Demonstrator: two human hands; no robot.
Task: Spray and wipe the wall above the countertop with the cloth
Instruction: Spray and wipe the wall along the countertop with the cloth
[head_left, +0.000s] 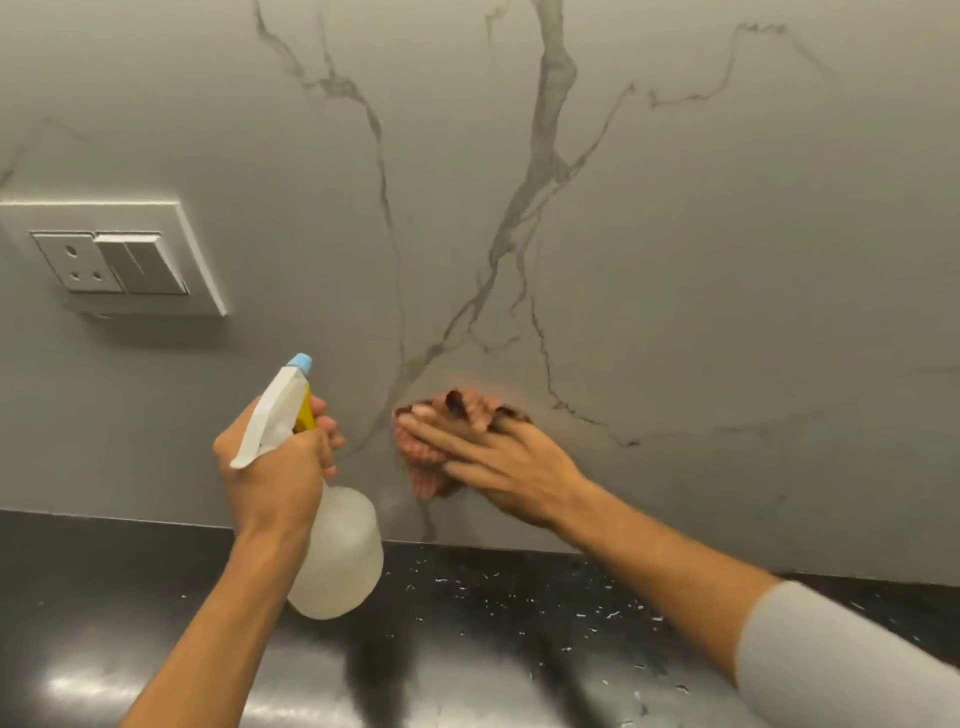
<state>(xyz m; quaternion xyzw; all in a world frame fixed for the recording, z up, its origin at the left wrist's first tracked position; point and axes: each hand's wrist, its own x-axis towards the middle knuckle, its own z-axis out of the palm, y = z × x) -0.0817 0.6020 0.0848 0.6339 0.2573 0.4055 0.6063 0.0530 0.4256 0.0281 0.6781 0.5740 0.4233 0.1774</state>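
Wall (675, 208) mid-wipe — right hand (498, 462) flat on cloth (428, 480) just above countertop (519, 623), left hand (275, 467) gripping spray bottle (337, 556) — higher up probably still to do.

Smooth wall (675, 234) here, stone-look grey with dark veins and a soft satin sheen rather than a mirror shine. The cloth (426, 480) is pinkish fabric, ribbed and nubbly. The spray bottle (343, 556) is cloudy, translucent plastic, its head white, yellow and blue plastic. Below, the desk (519, 649) is glossy black, flecked white, throwing back the light. The switch plate (197, 249) looks like smooth white plastic, and the sleeve (831, 660) is plain grey fabric.
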